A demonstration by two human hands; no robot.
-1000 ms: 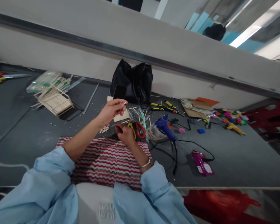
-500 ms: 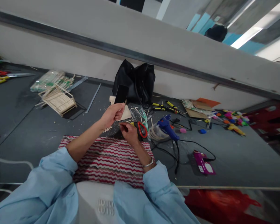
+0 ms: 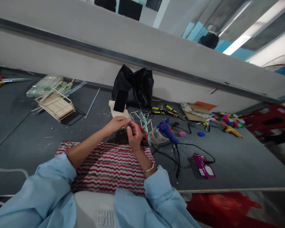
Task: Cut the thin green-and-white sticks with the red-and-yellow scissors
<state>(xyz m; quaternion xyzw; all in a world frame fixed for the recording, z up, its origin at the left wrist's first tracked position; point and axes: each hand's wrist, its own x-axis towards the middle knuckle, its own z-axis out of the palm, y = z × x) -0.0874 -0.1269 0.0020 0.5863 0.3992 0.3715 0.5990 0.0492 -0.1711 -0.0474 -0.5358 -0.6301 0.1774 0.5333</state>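
Just beyond the striped cloth [image 3: 104, 167], my left hand [image 3: 117, 123] and my right hand [image 3: 134, 134] meet at the fingertips. My left hand is closed in a pinch; whatever is in it is too small to make out. The fingers of my right hand are curled together in a pinch too, their contents hidden. A red scissor-like handle [image 3: 146, 135] shows beside my right hand, partly covered by it. Behind my hands a dark phone [image 3: 120, 100] leans on a beige cloth-like piece [image 3: 112, 106]. Small pale bits lie around it.
A blue glue gun [image 3: 167, 130] rests with its cable to the right, near a purple box [image 3: 204, 166]. Left stands a small stick-built frame [image 3: 55, 106] beside bagged sticks [image 3: 44, 86]. A black bag [image 3: 133, 85] leans on the wall; yellow-black tools [image 3: 168, 110] lie right of it.
My right hand has risen from beside the red handle to meet my left hand. My left hand has come down and away from the phone. The view has shifted slightly.
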